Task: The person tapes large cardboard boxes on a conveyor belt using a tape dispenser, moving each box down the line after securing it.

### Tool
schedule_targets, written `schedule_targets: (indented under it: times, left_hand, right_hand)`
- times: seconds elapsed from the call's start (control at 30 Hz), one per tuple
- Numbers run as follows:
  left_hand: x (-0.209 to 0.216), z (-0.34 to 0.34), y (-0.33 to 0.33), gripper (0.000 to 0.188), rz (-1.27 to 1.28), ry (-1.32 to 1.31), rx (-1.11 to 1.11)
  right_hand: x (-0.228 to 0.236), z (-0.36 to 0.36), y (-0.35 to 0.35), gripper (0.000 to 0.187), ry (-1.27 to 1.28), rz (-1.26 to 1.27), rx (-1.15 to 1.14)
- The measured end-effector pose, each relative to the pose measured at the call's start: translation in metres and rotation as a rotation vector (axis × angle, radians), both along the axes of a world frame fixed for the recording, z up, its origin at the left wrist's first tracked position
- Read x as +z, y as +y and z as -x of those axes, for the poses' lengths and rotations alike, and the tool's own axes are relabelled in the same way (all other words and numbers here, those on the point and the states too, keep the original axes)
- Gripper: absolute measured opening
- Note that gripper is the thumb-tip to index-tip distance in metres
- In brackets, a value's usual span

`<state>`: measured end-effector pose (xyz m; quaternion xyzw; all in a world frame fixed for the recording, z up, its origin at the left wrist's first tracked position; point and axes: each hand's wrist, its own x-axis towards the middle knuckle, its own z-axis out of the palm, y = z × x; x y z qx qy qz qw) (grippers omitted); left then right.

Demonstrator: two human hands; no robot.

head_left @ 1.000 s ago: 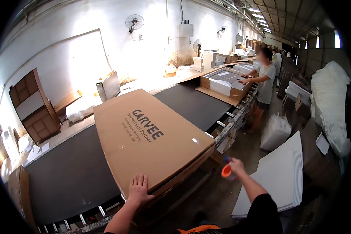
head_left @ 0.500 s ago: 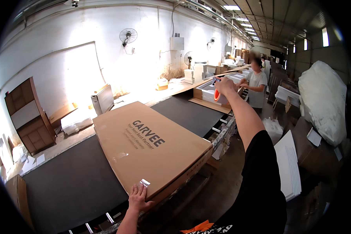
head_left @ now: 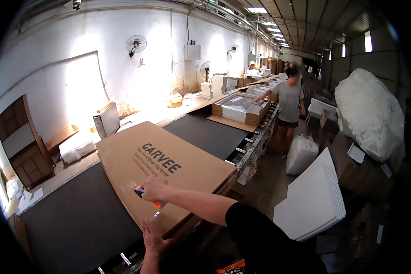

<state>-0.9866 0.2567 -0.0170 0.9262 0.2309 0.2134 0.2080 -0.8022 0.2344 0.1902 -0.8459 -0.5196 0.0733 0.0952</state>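
Note:
A large flat cardboard box [head_left: 182, 160] lies on the dark conveyor belt [head_left: 80, 223], dark print on its top. My right hand [head_left: 155, 189] is closed around a tape dispenser [head_left: 158, 203] with blue and orange parts, low over the top of the box near its close edge. My fingers partly cover the dispenser, and I cannot tell whether it touches the cardboard. At the near corner, my left hand [head_left: 153, 238] rests with fingers stretched out against the edge of the box. A shiny piece of clear tape [head_left: 155, 216] shows between the two hands.
Farther along the belt stands an open carton [head_left: 242, 107] with packed panels, a co-worker [head_left: 288, 98] beside it. White foam sheets [head_left: 310, 201] lean at the right, near a wrapped white bundle [head_left: 302, 154] and a big bag [head_left: 369, 114]. Metal rollers [head_left: 124, 259] show along the belt's edge.
My right hand has come down with the tape dispenser from high at the right to the box. My left hand stays at the near corner. The co-worker now reaches toward the open carton.

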Motion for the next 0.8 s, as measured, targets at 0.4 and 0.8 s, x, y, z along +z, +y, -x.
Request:
schedule_targets:
  times: [0.4, 0.8]
  left_hand:
    - [-0.007, 0.015, 0.014, 0.143, -0.006, -0.134, -0.049]
    - [0.005, 0.023, 0.010, 0.136, -0.132, 0.010, -0.083]
  right_hand:
    - [-0.055, 0.060, -0.076, 0.039, 0.134, 0.324, 0.110]
    - [-0.187, 0.087, -0.117, 0.032, -0.089, 0.483, 0.408]
